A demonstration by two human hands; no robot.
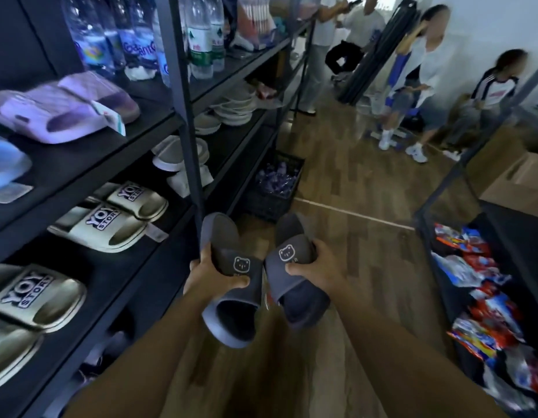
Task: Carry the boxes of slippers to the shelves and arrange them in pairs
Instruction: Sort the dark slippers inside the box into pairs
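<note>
The left hand [211, 274] clamps thumb and fingers round 1 dark grey bear slipper [241, 263]; the right hand [320, 267] grips the second slipper [287, 253] likewise. Both slippers hang side by side, perhaps just touching, over the wood floor [352, 251], beside black shelving [190, 146] holding beige YOY STORY slippers [101, 229].

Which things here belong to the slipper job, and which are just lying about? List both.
Job: left hand gripping the left grey slipper; right hand gripping the right grey slipper; black shelves; YOY STORY slippers; lilac slippers.

Lying about: water bottles; snack packets; cardboard box; black crate.
</note>
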